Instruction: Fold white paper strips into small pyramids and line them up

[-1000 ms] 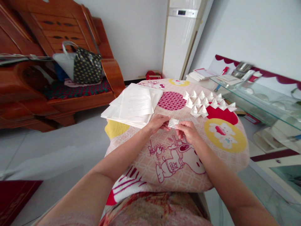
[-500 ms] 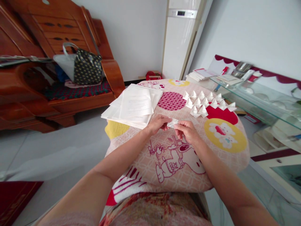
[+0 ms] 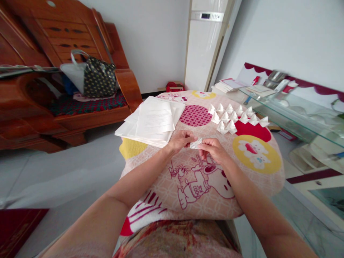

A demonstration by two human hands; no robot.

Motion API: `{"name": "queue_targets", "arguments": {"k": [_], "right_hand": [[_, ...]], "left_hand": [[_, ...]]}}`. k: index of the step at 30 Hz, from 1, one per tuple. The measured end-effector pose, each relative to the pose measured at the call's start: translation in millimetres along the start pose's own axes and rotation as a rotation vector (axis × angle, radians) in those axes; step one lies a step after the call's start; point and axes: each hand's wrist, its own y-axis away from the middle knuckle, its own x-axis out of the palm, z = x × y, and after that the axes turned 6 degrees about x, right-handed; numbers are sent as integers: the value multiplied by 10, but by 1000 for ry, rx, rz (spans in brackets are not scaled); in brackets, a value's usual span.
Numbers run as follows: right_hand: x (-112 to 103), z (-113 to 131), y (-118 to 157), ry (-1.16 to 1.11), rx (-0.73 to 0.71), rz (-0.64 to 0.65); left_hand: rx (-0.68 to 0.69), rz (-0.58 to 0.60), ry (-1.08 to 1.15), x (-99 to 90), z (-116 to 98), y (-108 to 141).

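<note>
A small folded paper piece (image 3: 196,143) with faint print is pinched between both hands above the patterned tablecloth (image 3: 158,168). My left hand (image 3: 182,141) grips its left side, fingers curled. On its right edge, my right hand (image 3: 212,148) closes thumb and fingers. A stack of white paper sheets (image 3: 154,118) lies beyond my left hand, its top sheet faintly printed. Several folded white paper pieces (image 3: 231,114) with pointed tips stand in rows beyond my right hand.
A glass shelf unit (image 3: 295,111) with papers, a metal container and a red pen stands at the right. At the left is a wooden sofa (image 3: 94,111) carrying a patterned bag (image 3: 98,77). A tall white appliance (image 3: 202,46) stands behind the table.
The small paper piece has tilted slightly and shows more of its face between the fingers. Both hands stay almost in place; the view has shifted very little.
</note>
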Motion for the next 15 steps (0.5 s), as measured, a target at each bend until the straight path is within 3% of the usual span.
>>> {"name": "queue_targets", "arguments": {"k": [9,15], "right_hand": [[14,-63,-56,-65,-41,-124],[30,-59,-46,-101,2,-156]], "left_hand": [[15,207,-116,12,-65,42],[2,232,-135,43,-54,51]]}}
